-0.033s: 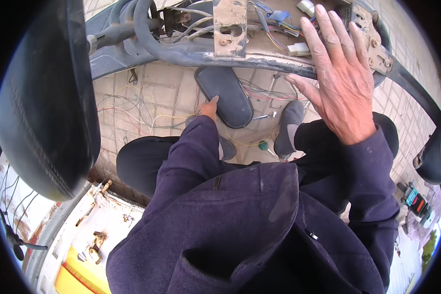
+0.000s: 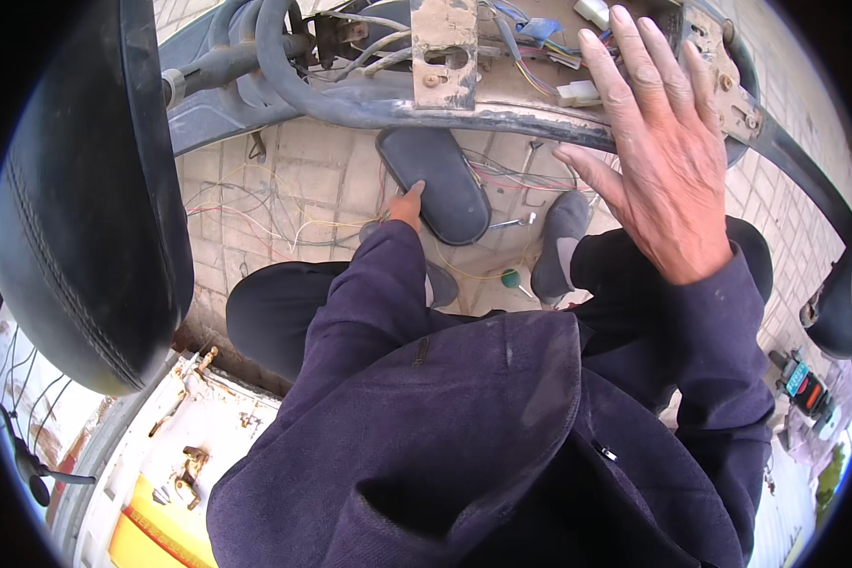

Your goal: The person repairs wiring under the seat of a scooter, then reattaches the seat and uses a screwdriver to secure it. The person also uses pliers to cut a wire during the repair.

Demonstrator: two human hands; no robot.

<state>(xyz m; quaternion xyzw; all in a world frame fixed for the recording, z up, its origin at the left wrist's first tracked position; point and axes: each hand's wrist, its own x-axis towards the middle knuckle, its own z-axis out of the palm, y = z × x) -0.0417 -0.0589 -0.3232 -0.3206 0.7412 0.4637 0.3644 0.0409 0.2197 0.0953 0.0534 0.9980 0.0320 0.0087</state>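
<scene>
My left hand (image 2: 406, 205) grips the left edge of a black oval pad (image 2: 435, 185) with a rounded rim. The thumb lies on its top face; the other fingers are mostly hidden. The pad is above the paving, between my feet. My right hand (image 2: 670, 156) is open, palm down and fingers spread, over the right part of a dusty vehicle frame (image 2: 369, 115). Whether the palm presses on the frame cannot be made out. Beside those fingers are a white connector (image 2: 578, 93) and a bundle of wires with blue tape (image 2: 540, 29).
Loose thin wires (image 2: 275, 204) lie across the paving bricks. Near my right foot is a green-handled screwdriver (image 2: 511, 278), with a metal tool (image 2: 513, 223) farther off. A black padded seat (image 2: 85, 208) stands at my left, above a rusty white panel (image 2: 222, 407).
</scene>
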